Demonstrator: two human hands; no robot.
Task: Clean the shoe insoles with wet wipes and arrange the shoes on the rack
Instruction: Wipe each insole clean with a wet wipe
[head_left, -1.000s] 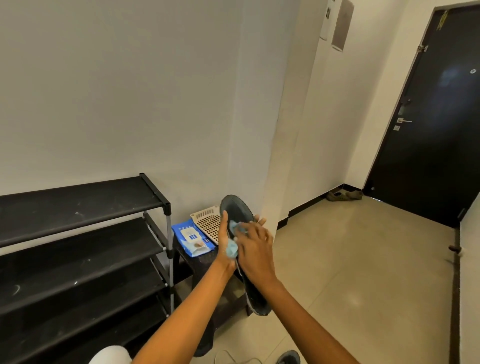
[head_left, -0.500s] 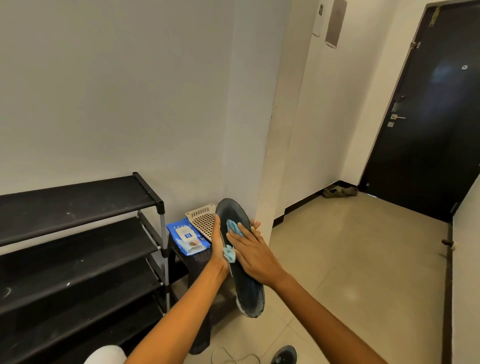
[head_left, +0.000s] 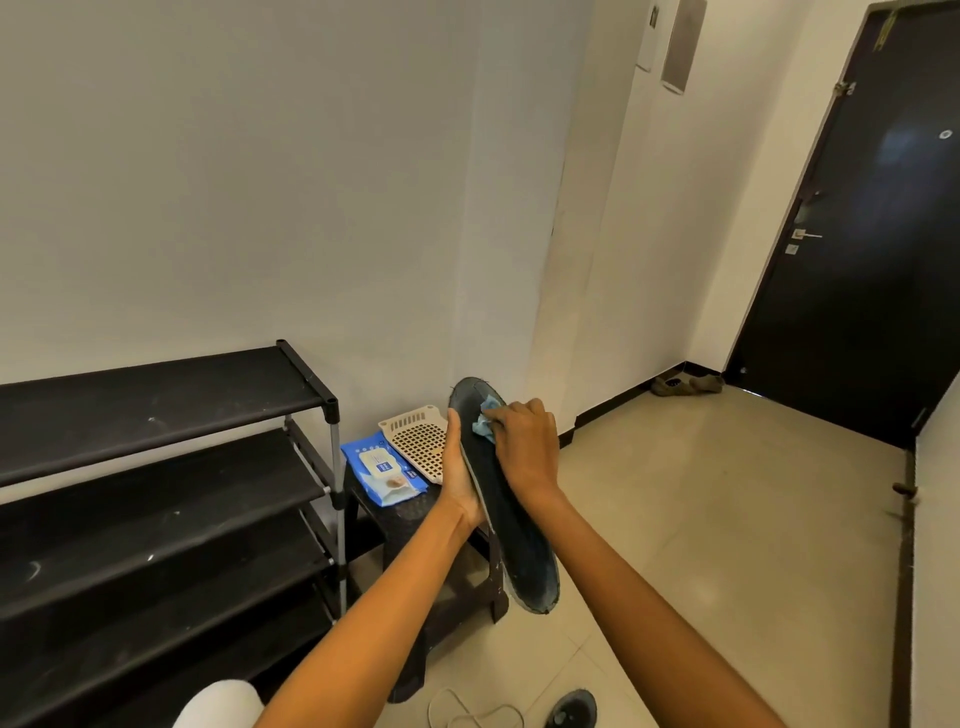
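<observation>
The left hand (head_left: 460, 475) props the long dark foam insole (head_left: 506, 499) upright from behind, its fingers wrapped on the edge, likely to back it against pressure. The right hand (head_left: 524, 447) has its fingers curled over a crumpled blue wet wipe (head_left: 483, 421) near the toe, above the dark plastic stool (head_left: 415, 525) beside the empty black rack (head_left: 156, 493).

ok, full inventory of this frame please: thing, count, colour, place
insole: 1, dark blue-grey, held upright between both hands
wet wipe: 1, light blue, pressed on insole's top end
wipes pack: 1, blue, on stool
basket: 1, cream, on stool beside pack
stool: 1, dark, right of rack
shoe rack: 1, black, against left wall
shoes: pair, brown, floor by door
door: 1, black, far right
shoe: 1, dark, floor at bottom edge
left hand: backs the insole
right hand: holds the wipe
</observation>
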